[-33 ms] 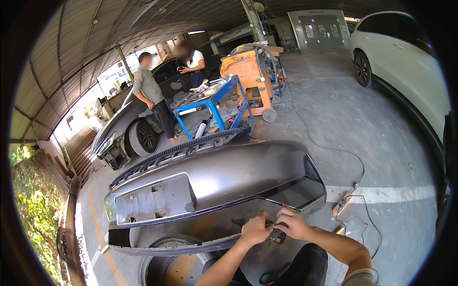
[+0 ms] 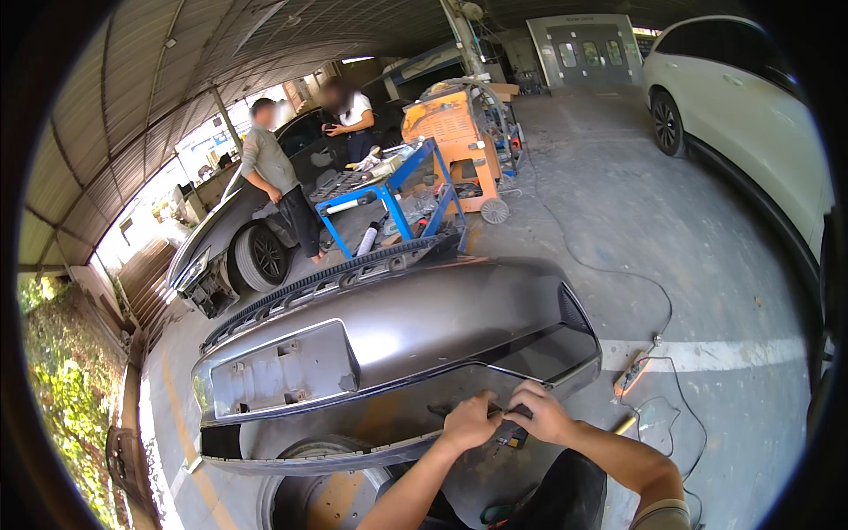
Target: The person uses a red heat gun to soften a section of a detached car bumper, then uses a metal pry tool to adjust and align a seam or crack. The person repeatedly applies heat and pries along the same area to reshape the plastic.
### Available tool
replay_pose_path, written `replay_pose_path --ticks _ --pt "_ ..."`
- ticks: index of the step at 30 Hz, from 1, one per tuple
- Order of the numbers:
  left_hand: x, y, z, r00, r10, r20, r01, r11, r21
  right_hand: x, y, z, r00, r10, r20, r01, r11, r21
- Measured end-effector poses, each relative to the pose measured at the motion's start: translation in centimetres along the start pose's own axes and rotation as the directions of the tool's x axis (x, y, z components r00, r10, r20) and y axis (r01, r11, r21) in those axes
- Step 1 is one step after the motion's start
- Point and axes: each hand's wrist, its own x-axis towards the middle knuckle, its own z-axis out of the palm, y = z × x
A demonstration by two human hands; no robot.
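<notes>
A dark grey car bumper lies across the floor in front of me, with a recessed plate panel on its left half. My left hand is closed at the bumper's near lower edge, thumb and fingers pressed together. Right beside it, my right hand is closed on the same edge, its fingers bent over it. A small dark piece shows between the two hands; whether it belongs to the bumper I cannot make out. Just below them is a small yellow-and-black object.
Under the bumper's near side sits a wheel rim. An orange power strip with black cables lies to the right. Beyond stand a blue tool cart, an orange machine, two people and a dark car. A white car is at right.
The view has shifted very slightly. My right fingers look a little more curled; both hands stay at the same part of the bumper edge.
</notes>
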Motion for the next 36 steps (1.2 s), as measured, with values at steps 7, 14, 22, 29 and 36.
replay_pose_path --ticks 7,14,22,29,36 --pt "2.8 1.4 -1.8 0.945 0.222 0.24 -0.223 0.975 -0.025 -3.8 0.6 2.1 0.811 0.223 -0.541 -0.31 0.948 -0.074" --pt "1.3 2.3 -3.7 0.943 0.143 0.301 -0.133 0.99 -0.054 -3.1 0.4 3.7 0.772 0.244 -0.586 -0.298 0.954 0.004" --pt "1.1 2.6 -3.0 0.965 0.1 0.241 -0.1 0.995 -0.012 -3.7 1.0 4.0 0.753 0.227 -0.617 -0.269 0.963 0.027" --pt "0.2 1.2 -1.9 0.988 0.154 0.026 -0.15 0.982 -0.119 -3.3 -0.1 2.6 0.836 0.113 -0.537 -0.169 0.984 -0.057" --pt "-2.2 2.3 1.2 0.869 0.415 -0.271 -0.339 0.897 0.285 -0.7 0.2 1.4 0.97 -0.044 -0.238 0.005 0.987 -0.16"
